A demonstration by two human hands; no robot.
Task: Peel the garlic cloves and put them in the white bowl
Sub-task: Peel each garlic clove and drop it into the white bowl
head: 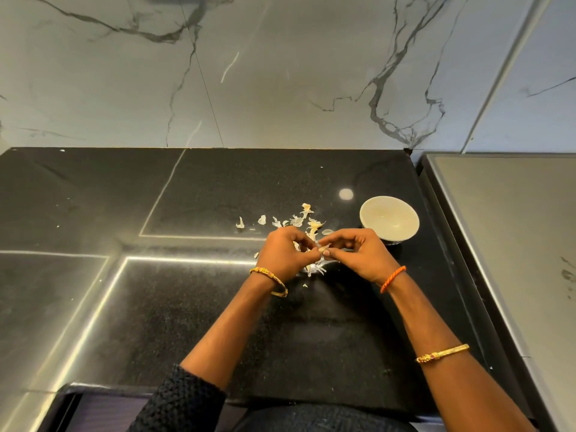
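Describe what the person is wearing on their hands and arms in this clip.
Both hands are bare. The left wrist carries gold bangles, one with small red stones. The right wrist has a twisted orange thread band, and further up that forearm sits a gold bangle with red stones. A black knitted sleeve covers the left upper forearm, pushed up.

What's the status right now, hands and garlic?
Left hand and right hand both pinching one garlic clove, above the counter. White bowl looks empty, just right of hands. Loose peels scattered behind; nothing blocking the bowl.
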